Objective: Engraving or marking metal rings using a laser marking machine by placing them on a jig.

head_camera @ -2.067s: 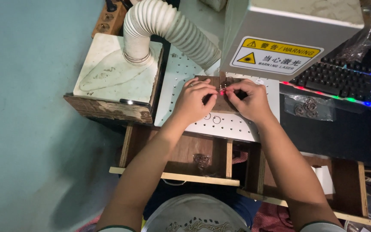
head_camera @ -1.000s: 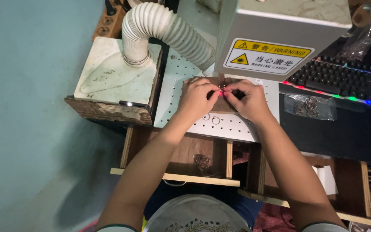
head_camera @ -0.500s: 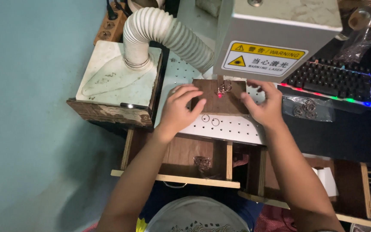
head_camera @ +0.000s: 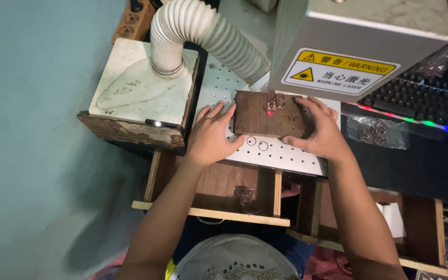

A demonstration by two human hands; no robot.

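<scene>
Far left: white wooden box [head_camera: 141, 93] with a ribbed white exhaust hose [head_camera: 203, 31] rising from its top. Left hand [head_camera: 211, 137] lies flat on the perforated metal tabletop [head_camera: 286, 153], grip released, fingers spread, thumb touching the left edge of the brown wooden block [head_camera: 257, 119]. Block sits on the plate under the grey laser head [head_camera: 359, 46]; small metal rings [head_camera: 276, 101] and a red light dot at its top edge. Right hand [head_camera: 320, 132] grasps the block's right side, fingers curled over it. Further right: clear bag of rings [head_camera: 377, 132], then a backlit keyboard [head_camera: 416, 101]. Below the plate, a wooden drawer [head_camera: 219, 192] holds more rings.
</scene>
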